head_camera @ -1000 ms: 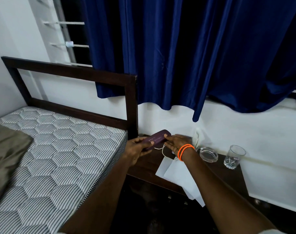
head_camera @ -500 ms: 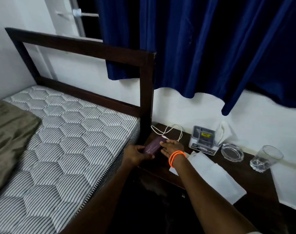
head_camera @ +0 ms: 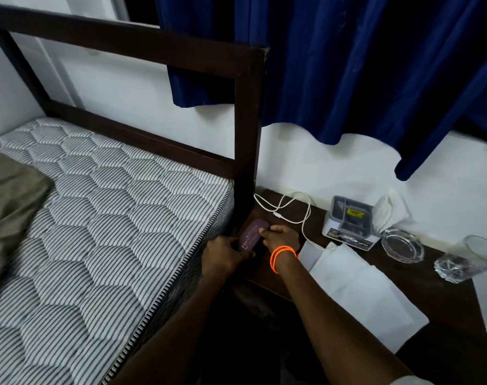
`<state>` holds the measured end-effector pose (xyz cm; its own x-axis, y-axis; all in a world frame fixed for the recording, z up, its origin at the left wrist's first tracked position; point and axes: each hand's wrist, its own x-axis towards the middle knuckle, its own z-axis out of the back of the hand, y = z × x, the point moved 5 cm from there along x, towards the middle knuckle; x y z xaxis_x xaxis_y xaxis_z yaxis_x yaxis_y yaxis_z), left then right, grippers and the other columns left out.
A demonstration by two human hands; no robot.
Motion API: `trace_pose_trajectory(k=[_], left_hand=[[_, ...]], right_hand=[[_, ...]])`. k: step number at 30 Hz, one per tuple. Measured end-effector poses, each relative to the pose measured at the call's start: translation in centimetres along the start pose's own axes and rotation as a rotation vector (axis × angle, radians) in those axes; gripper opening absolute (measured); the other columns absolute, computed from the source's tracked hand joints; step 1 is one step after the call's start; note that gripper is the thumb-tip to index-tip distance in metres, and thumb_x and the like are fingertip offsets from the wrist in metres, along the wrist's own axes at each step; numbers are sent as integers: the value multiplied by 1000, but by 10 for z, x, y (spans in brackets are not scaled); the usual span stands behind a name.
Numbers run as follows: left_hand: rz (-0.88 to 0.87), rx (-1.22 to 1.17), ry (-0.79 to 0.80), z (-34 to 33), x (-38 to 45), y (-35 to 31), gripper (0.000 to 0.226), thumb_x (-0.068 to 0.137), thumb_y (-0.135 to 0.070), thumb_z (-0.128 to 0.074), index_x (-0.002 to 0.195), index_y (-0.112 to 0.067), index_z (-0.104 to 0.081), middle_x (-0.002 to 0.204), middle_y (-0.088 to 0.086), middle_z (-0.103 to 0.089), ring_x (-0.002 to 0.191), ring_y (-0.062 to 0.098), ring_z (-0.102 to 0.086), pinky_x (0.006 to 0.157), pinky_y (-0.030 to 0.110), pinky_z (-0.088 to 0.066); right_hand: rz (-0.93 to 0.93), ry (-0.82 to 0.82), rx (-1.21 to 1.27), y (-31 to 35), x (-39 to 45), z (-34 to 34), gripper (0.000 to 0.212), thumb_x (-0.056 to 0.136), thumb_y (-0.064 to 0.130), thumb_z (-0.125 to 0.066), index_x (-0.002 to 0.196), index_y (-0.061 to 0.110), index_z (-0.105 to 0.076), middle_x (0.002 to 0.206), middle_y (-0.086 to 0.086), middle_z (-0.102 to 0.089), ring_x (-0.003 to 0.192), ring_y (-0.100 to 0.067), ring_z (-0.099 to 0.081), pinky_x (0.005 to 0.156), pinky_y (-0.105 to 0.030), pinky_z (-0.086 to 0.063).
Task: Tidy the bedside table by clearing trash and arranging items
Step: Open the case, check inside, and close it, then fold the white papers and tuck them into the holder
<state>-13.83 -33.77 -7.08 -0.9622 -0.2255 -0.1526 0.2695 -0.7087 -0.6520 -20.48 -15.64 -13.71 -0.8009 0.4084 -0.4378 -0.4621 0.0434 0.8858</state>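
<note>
We have the purple case [head_camera: 252, 235] between both hands at the left end of the surface [head_camera: 442, 307], close beside the bedpost [head_camera: 249, 151]. Our left hand [head_camera: 222, 255] curls round its near end and our right hand [head_camera: 281, 237] pinches its right side with the fingertips; whether its underside already rests on the wood we cannot tell.

The case looks like a rigid, rounded shell, light enough for one hand and stiff enough not to flex. Its smooth curved skin may slip under a fingertip pinch, so we judge the long sides the best place to grip it, thumb on one side and fingers on the other, rather than the domed ends.

The white cable [head_camera: 289, 208] lies in loose loops at the back left corner, limp and light; we would gather it by the loops, not drag it by the plug. The white paper [head_camera: 359, 290] overhangs the front edge and is flimsy, so a flat pinch at one edge would do. The glass ashtray [head_camera: 402, 247] and the drinking glass [head_camera: 464, 259] toward the right edge are hard, slick and breakable, and the glass seems to lean, so each wants a full wrap low on the body. The small grey organiser box [head_camera: 350, 222] stands at the back edge.
</note>
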Motion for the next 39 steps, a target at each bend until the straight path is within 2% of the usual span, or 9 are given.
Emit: trace_pose_trajectory(k=[7, 11, 17, 22, 25, 29, 32, 36, 39], left_hand=[[7, 32, -20, 0, -3, -3, 68, 57, -70, -81, 116, -37, -75, 96, 0, -80, 94, 21, -75, 79, 31, -59], [3, 38, -15, 0, -7, -7, 81, 48, -78, -79, 117, -36, -73, 99, 1, -79, 97, 23, -74, 80, 34, -60], [-74, 40, -111, 9, -21, -32, 79, 55, -74, -79, 117, -25, -69, 113, 8, -72, 109, 30, -68, 87, 39, -58], [-213, -4, -75, -2, -36, -84, 54, 67, -59, -82, 107, -23, -75, 104, 4, -74, 103, 25, -69, 79, 30, -52], [-246, -49, 22, -22, -51, -116, 48, 74, -47, -84, 111, -18, -77, 113, 5, -76, 109, 24, -70, 88, 30, -52], [-250, -26, 174, -67, -69, -138, 40, 74, -46, -85, 104, -20, -78, 105, 2, -78, 103, 22, -73, 87, 33, -57], [-209, 10, 238, -97, -81, -141, 40, 74, -42, -85, 108, -22, -78, 114, 3, -76, 108, 23, -71, 94, 35, -57], [-196, 22, 290, -131, -95, -147, 28, 74, -42, -84, 96, -24, -82, 105, 0, -78, 104, 20, -72, 91, 30, -57], [-210, 63, 339, -155, -104, -154, 39, 75, -50, -83, 105, -25, -79, 112, -1, -76, 109, 19, -69, 94, 31, -55]], right_hand=[[12, 0, -6, 5, -4, 0, 29, 59, 17, -91, 72, 22, -65, 80, -14, -75, 76, -33, -75, 79, -49, -61], [24, 6, 1, 9, -8, 10, 30, 58, 18, -91, 73, 22, -65, 80, -13, -75, 77, -30, -75, 82, -47, -61], [57, -26, 75, 34, -37, 55, 26, 70, 0, -84, 73, 14, -62, 64, -7, -65, 53, -15, -64, 76, -41, -61], [52, -69, 74, 40, -46, 115, 24, 72, 0, -83, 74, 14, -63, 64, -9, -66, 55, -18, -66, 71, -38, -60], [39, -121, 65, 39, -50, 156, 24, 71, 2, -84, 69, 15, -64, 61, -7, -66, 50, -15, -65, 66, -32, -60], [34, -207, -3, 27, -55, 213, 23, 69, 2, -84, 66, 15, -65, 62, -10, -67, 59, -25, -69, 69, -36, -61], [53, -267, -117, 12, -55, 255, 25, 69, 0, -83, 68, 16, -64, 68, -13, -70, 59, -26, -68, 62, -33, -60], [131, -308, -442, -4, -48, 298, 18, 67, 8, -85, 75, 17, -71, 99, -11, -75, 94, -28, -71, 90, -35, -56], [159, -275, -600, -13, -46, 316, 26, 70, 13, -83, 94, 11, -75, 105, -9, -74, 102, -27, -69, 95, -32, -52]])
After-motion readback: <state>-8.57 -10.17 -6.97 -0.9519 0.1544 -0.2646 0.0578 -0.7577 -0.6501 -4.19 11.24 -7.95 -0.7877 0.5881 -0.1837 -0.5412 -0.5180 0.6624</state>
